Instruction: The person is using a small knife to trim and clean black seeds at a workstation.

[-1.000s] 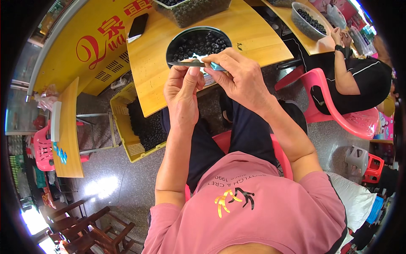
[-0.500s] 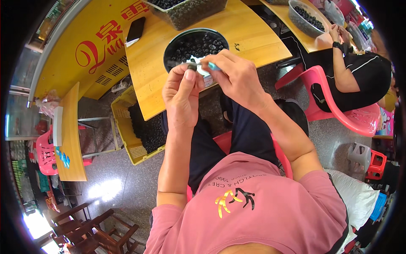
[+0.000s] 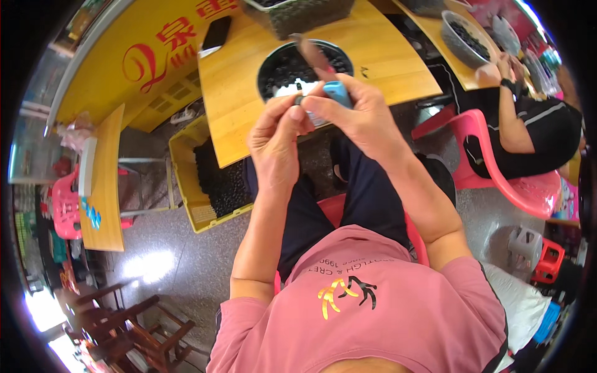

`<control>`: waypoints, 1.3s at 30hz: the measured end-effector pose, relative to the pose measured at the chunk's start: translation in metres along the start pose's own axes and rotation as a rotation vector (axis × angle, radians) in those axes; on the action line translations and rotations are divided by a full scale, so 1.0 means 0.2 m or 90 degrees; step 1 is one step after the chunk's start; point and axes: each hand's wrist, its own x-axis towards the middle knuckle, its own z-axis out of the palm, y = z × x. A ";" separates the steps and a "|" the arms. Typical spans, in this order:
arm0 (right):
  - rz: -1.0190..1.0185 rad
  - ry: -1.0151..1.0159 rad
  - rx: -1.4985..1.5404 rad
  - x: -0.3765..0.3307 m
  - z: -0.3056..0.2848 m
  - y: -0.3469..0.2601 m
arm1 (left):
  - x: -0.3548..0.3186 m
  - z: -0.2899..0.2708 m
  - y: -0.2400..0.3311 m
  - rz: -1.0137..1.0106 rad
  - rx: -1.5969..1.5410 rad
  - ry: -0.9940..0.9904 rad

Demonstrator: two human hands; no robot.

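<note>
Above the near edge of the wooden table (image 3: 398,71), my two hands meet in front of a dark bowl (image 3: 260,82). My left hand (image 3: 277,146) pinches a small dark round piece (image 3: 300,100), its exact kind too small to tell. My right hand (image 3: 367,118) is closed around the blue handle of a knife (image 3: 337,93). The knife's blade points up and away, over the bowl, slightly blurred. Many dark round pieces like the pinched one fill the bowl, with something white at its near side, partly behind my fingers.
A clear plastic tub (image 3: 305,22) of dark pieces stands farther back. A phone (image 3: 216,32) lies at the table's left edge. Below left is a yellow crate (image 3: 214,225) with more dark pieces. At right, another person (image 3: 547,124) sits on a pink chair (image 3: 476,133) beside a bowl (image 3: 449,38).
The knife has turned, its blade swinging from beside the pinched piece to point away over the bowl. My hands are closer together. The whole view has shifted slightly.
</note>
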 end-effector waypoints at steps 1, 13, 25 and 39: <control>0.019 -0.022 0.053 0.01 0.00 0.01 | 0.00 -0.01 0.00 0.006 0.010 -0.011; 0.140 -0.064 0.188 -0.01 0.10 0.01 | -0.07 -0.11 0.14 -0.008 0.103 -0.065; 0.049 0.082 0.040 0.02 -0.23 0.02 | 0.19 -0.57 0.50 0.308 0.886 0.212; 0.034 0.096 0.017 -0.07 -0.29 0.03 | 0.66 -0.09 -0.13 -0.019 1.258 -0.490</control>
